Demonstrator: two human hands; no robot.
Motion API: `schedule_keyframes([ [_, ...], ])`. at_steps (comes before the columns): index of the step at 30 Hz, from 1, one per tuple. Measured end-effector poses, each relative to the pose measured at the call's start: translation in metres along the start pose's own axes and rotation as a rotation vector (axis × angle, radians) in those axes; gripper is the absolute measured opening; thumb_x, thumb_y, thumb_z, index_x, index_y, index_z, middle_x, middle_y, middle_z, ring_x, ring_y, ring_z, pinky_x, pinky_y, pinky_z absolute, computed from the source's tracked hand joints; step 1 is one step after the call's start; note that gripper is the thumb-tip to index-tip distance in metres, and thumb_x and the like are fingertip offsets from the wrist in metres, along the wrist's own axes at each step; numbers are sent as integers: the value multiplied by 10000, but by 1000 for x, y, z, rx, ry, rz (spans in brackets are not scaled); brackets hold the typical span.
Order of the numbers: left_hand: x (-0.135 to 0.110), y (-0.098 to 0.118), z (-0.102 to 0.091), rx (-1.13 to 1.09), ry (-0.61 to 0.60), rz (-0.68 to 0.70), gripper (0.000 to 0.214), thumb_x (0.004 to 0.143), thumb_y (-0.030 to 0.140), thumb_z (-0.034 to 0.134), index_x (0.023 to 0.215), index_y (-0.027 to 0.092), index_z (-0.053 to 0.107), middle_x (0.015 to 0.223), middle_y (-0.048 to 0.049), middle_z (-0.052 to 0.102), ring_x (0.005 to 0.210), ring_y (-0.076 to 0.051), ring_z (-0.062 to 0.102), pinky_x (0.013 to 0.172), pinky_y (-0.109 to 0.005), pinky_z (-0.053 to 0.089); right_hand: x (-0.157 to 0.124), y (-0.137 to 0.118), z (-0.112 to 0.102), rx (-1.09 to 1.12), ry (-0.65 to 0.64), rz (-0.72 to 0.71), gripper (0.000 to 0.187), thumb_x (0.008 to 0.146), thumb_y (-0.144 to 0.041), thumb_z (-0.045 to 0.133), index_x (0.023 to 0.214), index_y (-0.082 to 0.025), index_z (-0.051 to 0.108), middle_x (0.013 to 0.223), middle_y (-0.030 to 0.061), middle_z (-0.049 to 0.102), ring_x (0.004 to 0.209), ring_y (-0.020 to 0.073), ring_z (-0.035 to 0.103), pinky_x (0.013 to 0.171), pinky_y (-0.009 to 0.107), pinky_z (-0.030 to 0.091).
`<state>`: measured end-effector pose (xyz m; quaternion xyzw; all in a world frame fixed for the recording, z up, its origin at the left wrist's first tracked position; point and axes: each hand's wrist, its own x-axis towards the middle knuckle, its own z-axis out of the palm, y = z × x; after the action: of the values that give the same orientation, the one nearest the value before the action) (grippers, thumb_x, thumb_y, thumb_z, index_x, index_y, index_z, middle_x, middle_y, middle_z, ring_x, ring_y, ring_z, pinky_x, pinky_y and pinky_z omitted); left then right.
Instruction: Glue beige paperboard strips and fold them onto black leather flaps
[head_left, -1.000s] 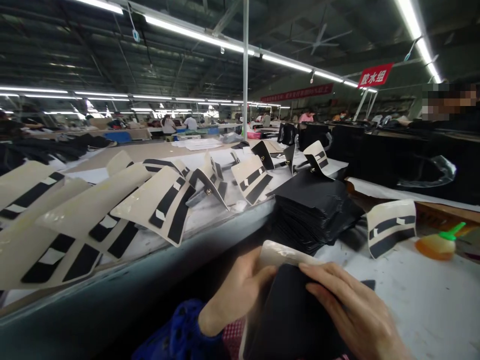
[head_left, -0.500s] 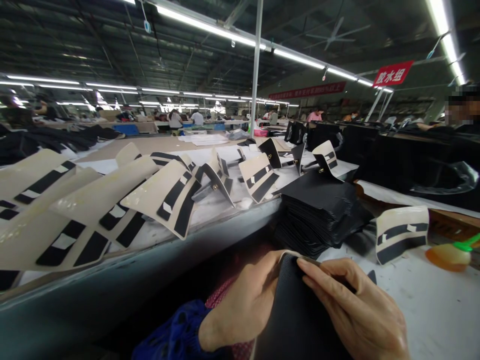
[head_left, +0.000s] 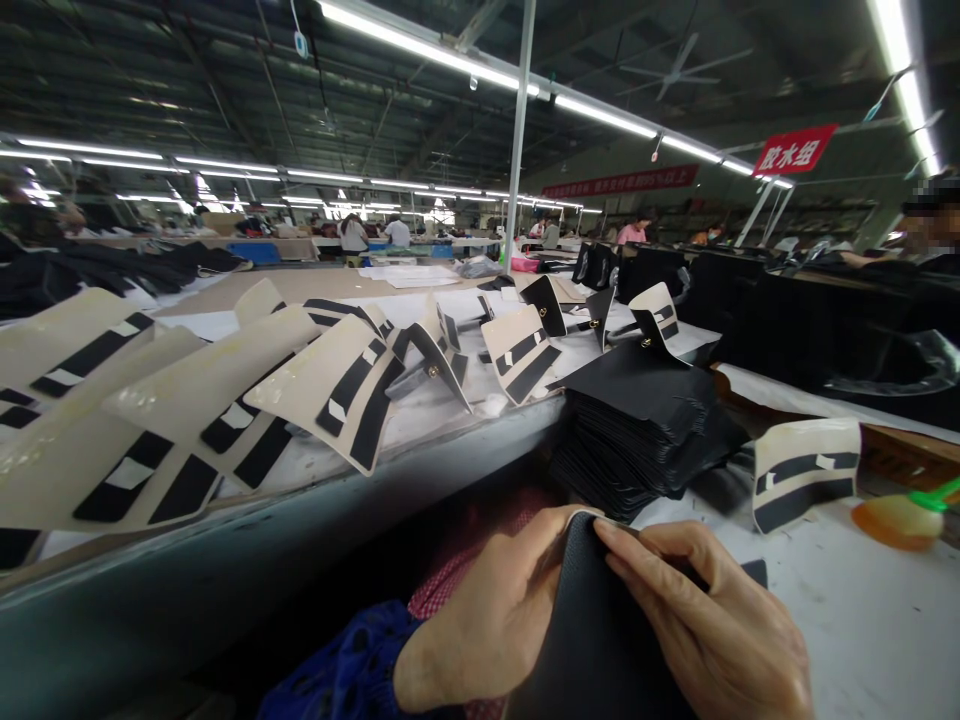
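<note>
Between my two hands is a black leather panel (head_left: 600, 640) with a pale backing edge along its top. My left hand (head_left: 487, 610) grips its left edge, thumb and fingers pinched near the upper corner. On the other side, my right hand (head_left: 712, 610) pinches the top edge, fingertips pressed on the black face close to my left thumb. The panel's lower part runs out of view. Just beyond my hands lies a stack of black panels (head_left: 630, 440). To the right, a curved beige panel with black strips (head_left: 806, 470) stands on the white table surface (head_left: 885, 630).
An orange-filled bottle with a green nozzle (head_left: 900, 520) lies at right. On the left bench, several beige panels (head_left: 330, 390) with black strips overlap near its edge (head_left: 225, 570). Black bags (head_left: 810, 320) line the right side. A co-worker (head_left: 930, 230) is at far right.
The view has shifted slightly. Both hands keep their pinch on the black leather panel, whose top corner looks a little more folded or tilted; otherwise little has moved.
</note>
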<state>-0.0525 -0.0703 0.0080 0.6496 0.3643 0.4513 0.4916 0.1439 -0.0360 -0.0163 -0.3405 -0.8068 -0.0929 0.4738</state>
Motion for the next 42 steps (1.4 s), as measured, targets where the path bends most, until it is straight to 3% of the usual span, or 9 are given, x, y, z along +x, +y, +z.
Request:
schedule_keyframes([
  [11, -1, -1, 2, 39, 19, 7, 366, 1033, 282, 462, 1359, 169, 584, 1208, -98, 733, 1067, -210, 702, 937, -291, 541, -6, 2, 2, -47, -14, 14, 294, 1057, -310, 476, 1186, -385, 730, 765, -26, 612, 557, 69, 576, 544, 153, 487],
  [20, -5, -2, 1, 123, 50, -41, 381, 1053, 356, 395, 1336, 211, 605, 1145, -66, 734, 983, -183, 677, 933, -274, 501, 6, -4, 1, 3, 11, -36, 276, 1040, -234, 502, 1110, -296, 762, 729, -24, 596, 532, 54, 558, 511, 122, 465],
  [23, -5, -3, -2, 84, 50, -52, 483, 1049, 490, 335, 1276, 174, 621, 995, -67, 718, 871, -187, 644, 834, -290, 492, 10, -6, 0, 25, -1, -54, 270, 1030, -200, 511, 1103, -270, 762, 728, -22, 596, 540, 48, 560, 514, 107, 462],
  [26, -2, -3, -4, 69, 22, -4, 534, 982, 579, 450, 1201, 118, 605, 764, -14, 610, 677, -154, 542, 639, -268, 422, 8, -6, 1, 55, -13, -56, 262, 1012, -175, 534, 1121, -250, 760, 751, -15, 603, 566, 46, 580, 531, 95, 466],
  [29, 3, -2, -5, 130, 32, 41, 381, 954, 491, 551, 1062, 127, 591, 672, 44, 492, 586, -109, 427, 570, -247, 339, 6, -6, 2, 88, -18, -42, 288, 996, -144, 538, 1148, -261, 753, 774, -11, 611, 589, 50, 597, 542, 101, 474],
  [34, 12, -6, -3, 257, 117, 99, 142, 987, 297, 525, 933, 172, 565, 642, 71, 425, 574, -89, 387, 559, -235, 302, 10, -8, 3, 74, -17, -79, 265, 1001, -156, 537, 1131, -251, 748, 745, -17, 596, 557, 54, 572, 501, 120, 458],
  [39, 9, -15, -2, 273, 199, 115, 224, 1024, 313, 471, 875, 187, 580, 663, 59, 448, 592, -93, 398, 573, -241, 308, 5, -6, -2, 80, 33, 32, 258, 988, -184, 599, 1239, -222, 647, 882, 2, 654, 703, 88, 642, 661, 151, 529],
  [42, 0, -20, -5, 292, 252, 91, 267, 1032, 369, 461, 879, 204, 604, 632, 58, 454, 573, -101, 403, 556, -253, 298, -1, -7, -5, 53, 85, 129, 186, 991, -228, 610, 1176, -217, 630, 883, 2, 664, 747, 106, 657, 738, 174, 543],
])
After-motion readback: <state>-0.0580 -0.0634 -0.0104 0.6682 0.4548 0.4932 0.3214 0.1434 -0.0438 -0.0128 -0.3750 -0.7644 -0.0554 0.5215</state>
